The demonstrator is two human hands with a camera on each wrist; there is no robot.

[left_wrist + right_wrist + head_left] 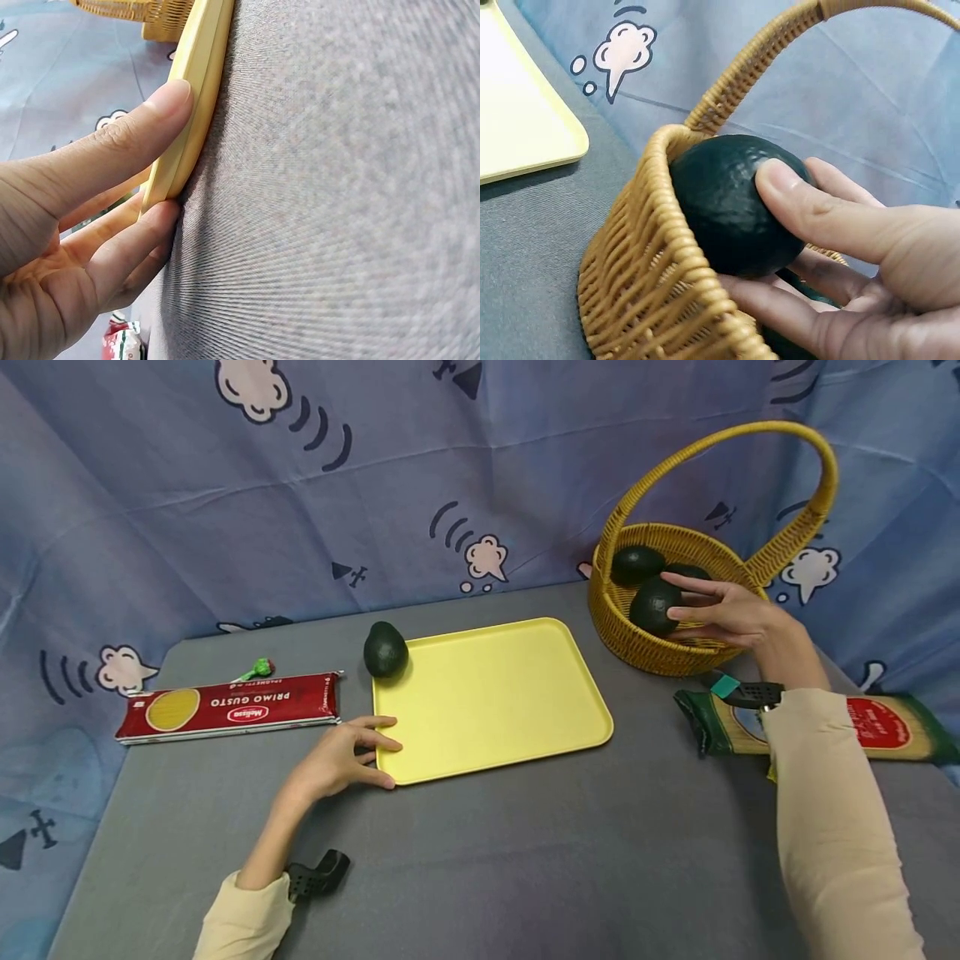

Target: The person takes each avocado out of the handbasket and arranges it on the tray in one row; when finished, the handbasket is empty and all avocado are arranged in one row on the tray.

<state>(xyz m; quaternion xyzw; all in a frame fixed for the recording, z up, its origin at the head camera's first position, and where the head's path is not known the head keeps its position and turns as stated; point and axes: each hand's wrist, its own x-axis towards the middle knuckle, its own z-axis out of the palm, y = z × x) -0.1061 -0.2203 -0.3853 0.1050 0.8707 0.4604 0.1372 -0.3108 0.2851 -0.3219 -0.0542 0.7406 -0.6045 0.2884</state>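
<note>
My right hand [731, 614] grips a dark green avocado [651, 608] between thumb and fingers, at the inner left side of the wicker basket [626, 635]. In the right wrist view this avocado [731, 206] sits against the basket's rim [671, 202]. Behind it in the basket lie another avocado [637, 562] and a partly covered one [688, 570]. My left hand [337, 760] holds the near left corner of the yellow tray [495, 702]; its thumb [169, 105] lies along the tray's edge. One more avocado [386, 650] stands at the tray's far left corner.
A red spaghetti pack [232, 708] lies left of the tray, a small green item [261, 668] behind it. Partly under my right forearm is a green-ended pasta pack [900, 727]. The basket's tall handle [720, 439] arches up before the patterned blue cloth [420, 468].
</note>
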